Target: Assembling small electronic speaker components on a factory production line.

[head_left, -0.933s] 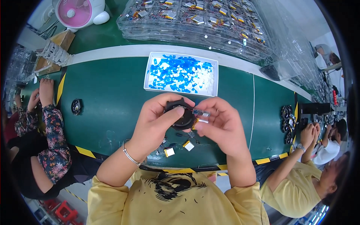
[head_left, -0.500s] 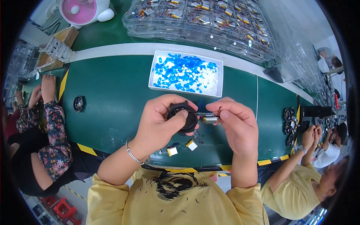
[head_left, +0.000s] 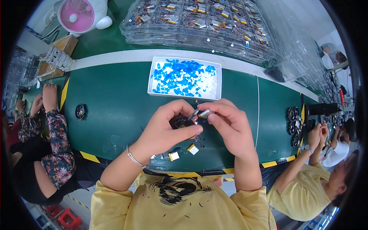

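My left hand [head_left: 163,127] is wrapped round a black round casing [head_left: 178,122], which its fingers partly cover. Between the thumb and fingers of my right hand [head_left: 234,128] is a small silver pouch battery [head_left: 205,114], tilted and close beside the casing. A thin dark part [head_left: 194,114] sits between the two hands at the battery's edge; its exact kind is too small to tell. Below my hands, two more pouch batteries lie on the table, one white and yellow [head_left: 193,149] and another [head_left: 174,156] to its left, with dark wires near them.
Beyond my hands stands a white box [head_left: 152,93] of blue and white pieces. Stacked clear trays [head_left: 161,38] of batteries and wires are at the back. A black casing [head_left: 81,111] lies left, several more [head_left: 294,126] right. Co-workers sit on both sides; a pink-and-white fan [head_left: 78,17] stands far left.
My right hand has moved left with the battery, which is now tilted up against the casing's side. My left hand has turned the casing, and its thumb has come off the casing's face.
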Action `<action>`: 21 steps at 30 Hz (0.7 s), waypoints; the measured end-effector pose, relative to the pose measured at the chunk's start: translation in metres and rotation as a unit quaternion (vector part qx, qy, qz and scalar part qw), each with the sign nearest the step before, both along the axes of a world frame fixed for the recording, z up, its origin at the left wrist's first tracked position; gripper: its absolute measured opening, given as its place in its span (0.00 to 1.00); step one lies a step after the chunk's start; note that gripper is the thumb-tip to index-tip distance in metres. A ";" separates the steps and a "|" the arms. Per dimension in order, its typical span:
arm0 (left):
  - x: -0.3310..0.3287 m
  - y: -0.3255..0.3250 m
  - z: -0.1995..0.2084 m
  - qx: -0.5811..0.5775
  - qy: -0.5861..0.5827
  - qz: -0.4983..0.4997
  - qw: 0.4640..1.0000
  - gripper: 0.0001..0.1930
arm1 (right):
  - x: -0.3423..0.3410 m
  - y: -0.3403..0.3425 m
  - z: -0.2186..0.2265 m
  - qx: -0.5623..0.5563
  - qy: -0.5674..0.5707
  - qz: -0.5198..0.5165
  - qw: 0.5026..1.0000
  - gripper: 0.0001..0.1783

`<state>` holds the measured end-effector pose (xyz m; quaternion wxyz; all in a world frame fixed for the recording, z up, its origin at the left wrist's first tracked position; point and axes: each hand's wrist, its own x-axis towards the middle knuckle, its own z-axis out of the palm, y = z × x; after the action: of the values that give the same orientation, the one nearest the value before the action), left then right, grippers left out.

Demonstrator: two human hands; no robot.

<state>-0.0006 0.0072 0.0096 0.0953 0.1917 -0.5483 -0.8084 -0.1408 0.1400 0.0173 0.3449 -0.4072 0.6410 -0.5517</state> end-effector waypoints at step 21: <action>-0.001 0.007 -0.005 0.057 -0.034 0.115 0.991 0.04 | 0.020 -0.003 0.003 -0.053 0.151 -0.087 0.983 0.08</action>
<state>-0.0019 0.0141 0.0048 0.1580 0.2861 -0.4789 -0.8148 -0.1206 0.1371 0.0199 0.1731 -0.4463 0.6886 -0.5447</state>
